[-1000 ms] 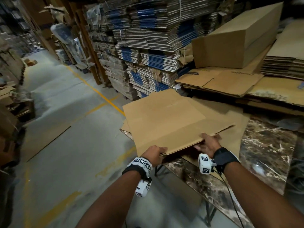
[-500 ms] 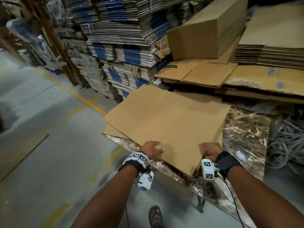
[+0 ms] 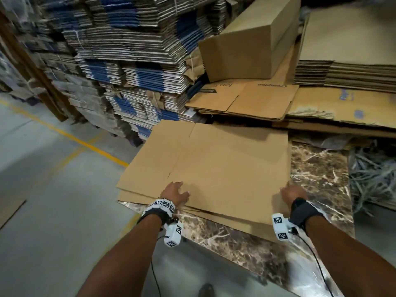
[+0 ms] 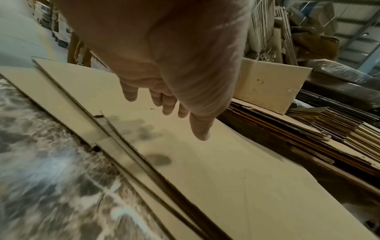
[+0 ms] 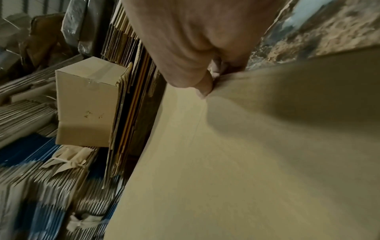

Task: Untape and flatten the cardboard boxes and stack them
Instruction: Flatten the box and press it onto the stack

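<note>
- Two hands low in the frame, both at the near edge of the top flattened box point(image 3: 225, 168). Your left hand point(image 3: 176, 192) has its fingers straight and a bit spread. The left wrist view shows them hovering over the cardboard with their shadow under them, not clearly touching. Head view alone, you'd think it was pressing down.
- Your right hand point(image 3: 293, 195) sits at the lower right corner of that sheet. The head view only shows the back of it, but in the right wrist view the thumb and fingers are pinched on the cardboard edge.
- What's changed: a second ago the sheet was tilted up in both hands, now it lies flat on the stack of flattened boxes point(image 3: 137, 195) on the marble table point(image 3: 317, 168). I'd call this box stacked, just needs squaring up.
- The left wrist view shows the layered edges not lining up; from the head view it looks tidier.
- Upper middle of the frame, well back: one assembled box point(image 3: 246, 54) sitting on the flat cardboard piles point(image 3: 353, 71). The right wrist view shows clear tape on it, so that's probably next.
</note>
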Action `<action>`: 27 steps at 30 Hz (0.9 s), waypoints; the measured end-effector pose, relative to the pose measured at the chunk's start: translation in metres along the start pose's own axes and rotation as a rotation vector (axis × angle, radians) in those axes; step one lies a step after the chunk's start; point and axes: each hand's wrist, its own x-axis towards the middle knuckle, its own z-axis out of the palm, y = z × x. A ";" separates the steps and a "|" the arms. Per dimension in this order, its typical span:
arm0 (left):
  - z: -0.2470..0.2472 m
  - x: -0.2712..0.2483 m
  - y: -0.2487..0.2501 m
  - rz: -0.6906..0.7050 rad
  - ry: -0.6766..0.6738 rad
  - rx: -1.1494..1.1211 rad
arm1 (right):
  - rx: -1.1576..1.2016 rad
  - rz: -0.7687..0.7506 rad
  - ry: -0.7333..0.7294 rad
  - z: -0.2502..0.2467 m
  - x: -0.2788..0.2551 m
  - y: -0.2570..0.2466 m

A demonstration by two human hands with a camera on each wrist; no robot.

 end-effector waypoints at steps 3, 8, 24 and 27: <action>-0.008 0.030 -0.008 0.059 0.008 0.029 | -0.095 0.005 0.020 0.007 0.010 -0.004; -0.016 0.076 -0.017 0.120 0.006 0.146 | -0.268 0.058 0.082 0.030 0.023 -0.003; -0.012 0.151 -0.040 0.218 -0.004 0.236 | -0.461 -0.445 -0.116 0.134 -0.005 -0.121; -0.001 0.148 -0.044 0.205 0.020 0.268 | -0.529 -0.432 -0.127 0.145 -0.004 -0.116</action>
